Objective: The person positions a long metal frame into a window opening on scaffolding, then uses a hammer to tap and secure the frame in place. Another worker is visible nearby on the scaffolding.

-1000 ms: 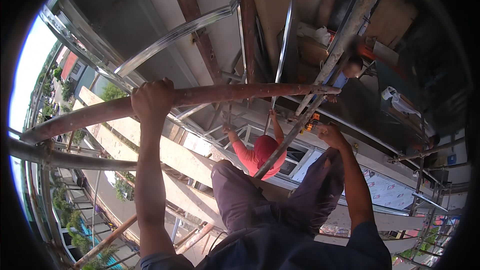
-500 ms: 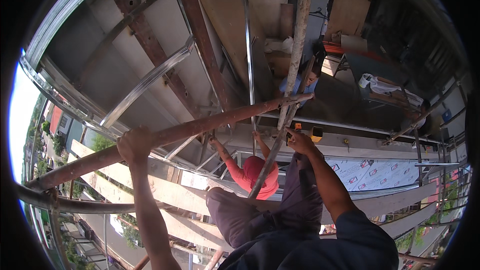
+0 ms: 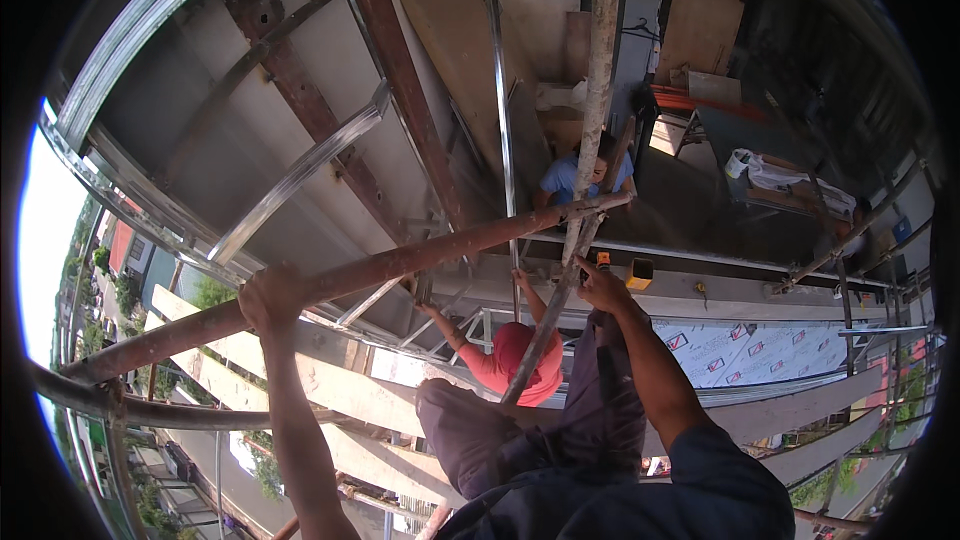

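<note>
My left hand is wrapped round a rust-red scaffold pipe that slants across the view. My right hand is at a diagonal scaffold pole, its fingers drawn together near the pole. Whatever lies between those fingers is hidden. Just beyond that hand show a small orange-and-black thing and a yellow-and-black block; whether they belong to one tool is unclear. Below my knees, a person in a red top and head covering reaches up to the metal framing with both hands.
A bright metal stud and a pale upright pole rise ahead. Wooden planks run below, with a street far down at left. Another person in blue is inside, near a table with materials. Printed sheeting lies right.
The view has shifted slightly. The person in blue has moved a little left, and the person in red has lowered one hand along the framing. My hands stay in place.
</note>
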Tool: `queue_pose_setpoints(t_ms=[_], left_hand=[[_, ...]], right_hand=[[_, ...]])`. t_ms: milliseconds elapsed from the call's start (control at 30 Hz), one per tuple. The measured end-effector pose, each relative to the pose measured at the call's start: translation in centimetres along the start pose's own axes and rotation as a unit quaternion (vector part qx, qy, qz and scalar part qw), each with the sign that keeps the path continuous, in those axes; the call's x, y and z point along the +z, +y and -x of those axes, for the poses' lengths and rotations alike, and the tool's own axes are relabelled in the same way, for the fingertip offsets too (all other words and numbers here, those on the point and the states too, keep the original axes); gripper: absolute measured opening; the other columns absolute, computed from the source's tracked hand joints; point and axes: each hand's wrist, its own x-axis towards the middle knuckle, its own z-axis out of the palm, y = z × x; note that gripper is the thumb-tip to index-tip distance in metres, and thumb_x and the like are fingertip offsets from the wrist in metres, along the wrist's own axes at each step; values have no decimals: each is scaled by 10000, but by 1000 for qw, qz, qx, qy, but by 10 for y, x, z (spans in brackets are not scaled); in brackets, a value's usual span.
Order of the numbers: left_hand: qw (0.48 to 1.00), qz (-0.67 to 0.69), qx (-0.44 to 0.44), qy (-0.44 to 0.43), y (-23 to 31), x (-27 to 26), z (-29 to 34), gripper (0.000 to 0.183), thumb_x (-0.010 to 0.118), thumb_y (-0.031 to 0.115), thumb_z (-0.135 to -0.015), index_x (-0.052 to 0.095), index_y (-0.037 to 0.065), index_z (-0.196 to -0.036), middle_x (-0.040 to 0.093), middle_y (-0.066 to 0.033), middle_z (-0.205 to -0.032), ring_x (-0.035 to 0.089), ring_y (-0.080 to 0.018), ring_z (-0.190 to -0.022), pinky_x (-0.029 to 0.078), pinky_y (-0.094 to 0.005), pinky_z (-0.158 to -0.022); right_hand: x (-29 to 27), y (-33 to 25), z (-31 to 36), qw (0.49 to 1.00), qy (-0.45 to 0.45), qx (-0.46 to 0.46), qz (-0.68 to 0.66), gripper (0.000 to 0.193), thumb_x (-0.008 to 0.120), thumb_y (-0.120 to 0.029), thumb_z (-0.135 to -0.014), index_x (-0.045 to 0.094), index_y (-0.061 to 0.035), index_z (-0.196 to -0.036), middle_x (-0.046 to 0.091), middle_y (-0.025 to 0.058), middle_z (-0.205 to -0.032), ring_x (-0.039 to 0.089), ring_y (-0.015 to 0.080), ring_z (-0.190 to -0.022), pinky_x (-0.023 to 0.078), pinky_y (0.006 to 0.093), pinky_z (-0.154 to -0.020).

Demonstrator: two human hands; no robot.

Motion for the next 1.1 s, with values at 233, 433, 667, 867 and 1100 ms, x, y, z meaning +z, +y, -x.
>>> queue_pose_setpoints(t_ms=[233, 433, 667, 867, 1100], left_hand=[[998, -18, 51, 26, 7, 0, 3, 494, 473, 380, -999, 809, 62, -827, 768, -242, -904, 759, -440, -880, 591, -547, -867], [994, -10, 56, 94, -9, 18, -2, 475, 487, 368, -994, 790, 77, -773, 758, -226, -825, 760, -430, -789, 607, -536, -796], [997, -11, 41, 69, -3, 21, 0, 523, 445, 392, -1010, 796, 80, -782, 762, -232, -850, 764, -433, -828, 605, -542, -829], [998, -22, 28, 46, -4, 23, -4, 563, 400, 414, -1023, 806, 77, -828, 769, -236, -894, 764, -442, -879, 601, -551, -871], [999, -18, 30, 32, 0, 21, 0, 537, 416, 412, -1012, 808, 90, -834, 772, -225, -893, 767, -439, -876, 608, -541, -862]], right_hand=[[-3, 5, 1, 998, -10, 30, -51, 851, 698, -359, -865, 377, -254, -1647, 761, 166, -1020, 741, 368, -1014, 563, 483, -920], [8, -1, -6, 998, 4, 13, -61, 789, 704, -350, -886, 431, -231, -1616, 731, 109, -884, 743, 286, -870, 565, 445, -824], [16, 9, -7, 998, 16, 3, -59, 723, 709, -348, -878, 512, -198, -1557, 711, 96, -839, 731, 282, -829, 569, 441, -778], [17, 15, -13, 998, 24, -24, -50, 728, 718, -320, -914, 486, -121, -1575, 684, 74, -759, 680, 193, -724, 541, 370, -733], [20, 8, -10, 997, 5, 13, -73, 698, 706, -366, -881, 533, -177, -1530, 717, 88, -843, 736, 288, -857, 562, 437, -793]])
